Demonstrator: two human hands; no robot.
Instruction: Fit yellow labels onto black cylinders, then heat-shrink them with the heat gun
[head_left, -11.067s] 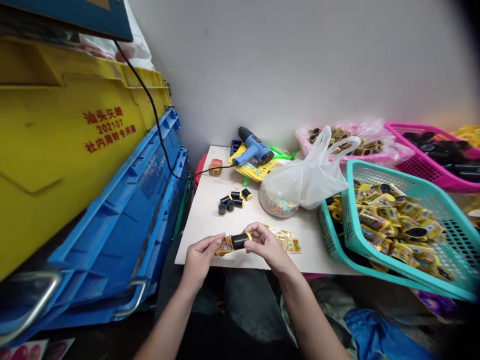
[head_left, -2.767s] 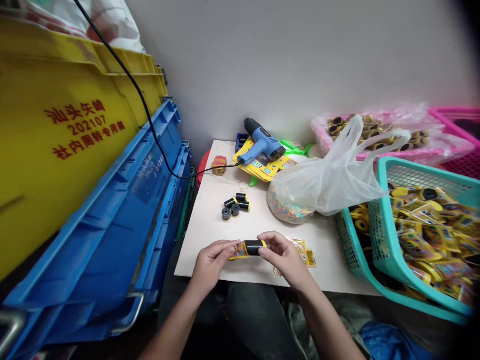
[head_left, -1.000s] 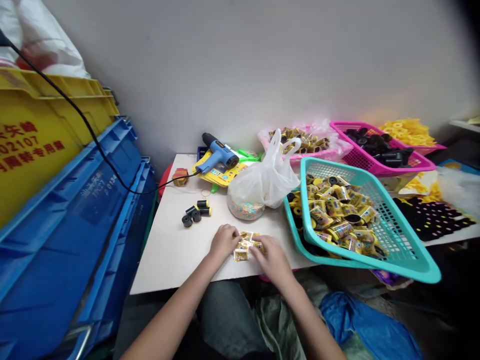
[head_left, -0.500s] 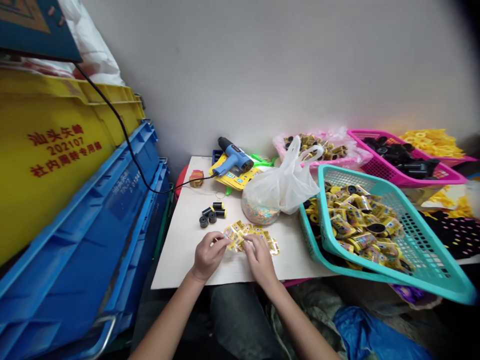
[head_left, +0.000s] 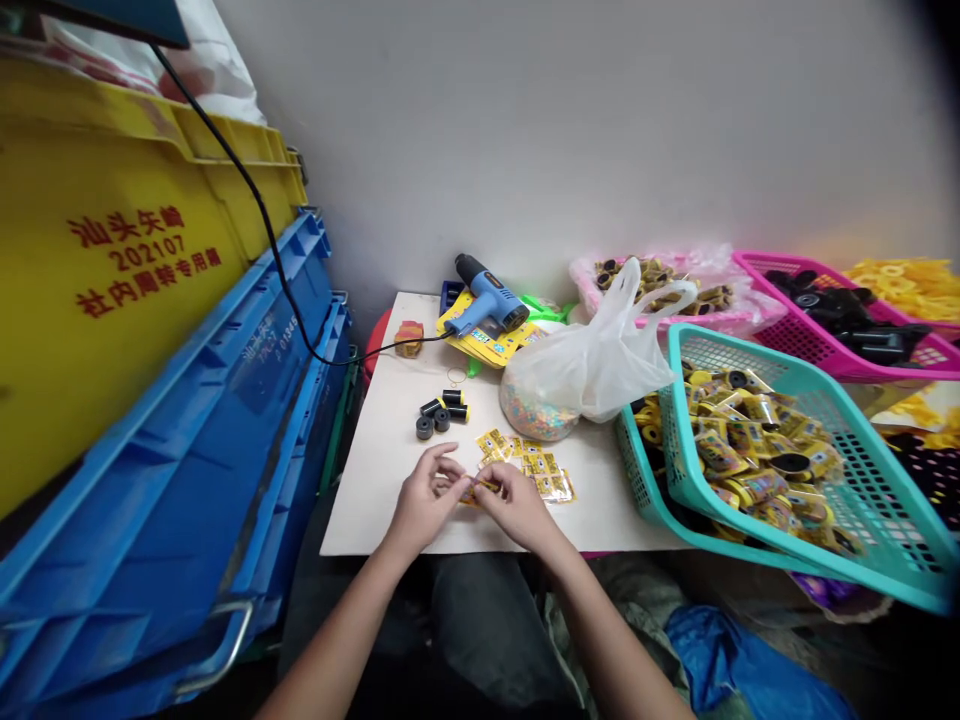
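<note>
My left hand [head_left: 425, 497] and my right hand [head_left: 514, 502] meet over the near edge of the white tabletop [head_left: 390, 470]. Both pinch one small yellow printed sleeve [head_left: 480, 487] between their fingertips. A loose pile of the same yellow sleeves [head_left: 529, 462] lies just beyond my right hand. A few black rollers with yellow ends [head_left: 441, 412] sit farther back on the left. My forearms come up from the bottom edge.
A blue heat gun [head_left: 489, 295] lies at the back on yellow cards, its cable running up left. A white plastic bag of coloured beads [head_left: 581, 375], a teal basket [head_left: 877, 520] of wrapped rollers and pink baskets [head_left: 825, 345] stand to the right. Blue crates [head_left: 187, 470] and a yellow crate [head_left: 97, 270] wall the left.
The wrapped black roller held earlier has left my hands. They went to the sleeve pile, and now both pinch one sleeve lifted nearer the table's edge. The view swung back left.
</note>
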